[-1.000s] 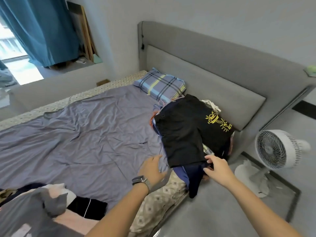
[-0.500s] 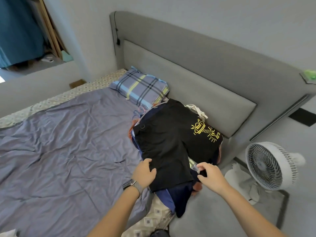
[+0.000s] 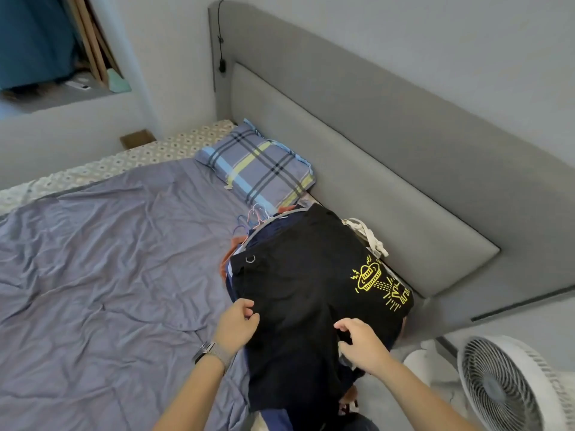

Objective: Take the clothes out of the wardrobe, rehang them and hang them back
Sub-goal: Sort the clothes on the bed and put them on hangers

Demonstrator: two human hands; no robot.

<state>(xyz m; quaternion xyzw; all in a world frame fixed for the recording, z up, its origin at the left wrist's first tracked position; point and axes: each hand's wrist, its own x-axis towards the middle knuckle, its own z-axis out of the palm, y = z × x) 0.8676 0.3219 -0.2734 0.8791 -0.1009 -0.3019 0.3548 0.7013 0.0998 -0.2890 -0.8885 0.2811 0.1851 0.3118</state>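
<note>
While my left hand [image 3: 237, 324] pinches the near left edge of the black garment [image 3: 306, 293] as before, my right hand [image 3: 362, 345] has moved up from the pile's hem onto the cloth, fingers curled into a fold. The pile [image 3: 267, 231] lies on the bed [image 3: 109, 259] below the pillow [image 3: 258, 169].
</note>
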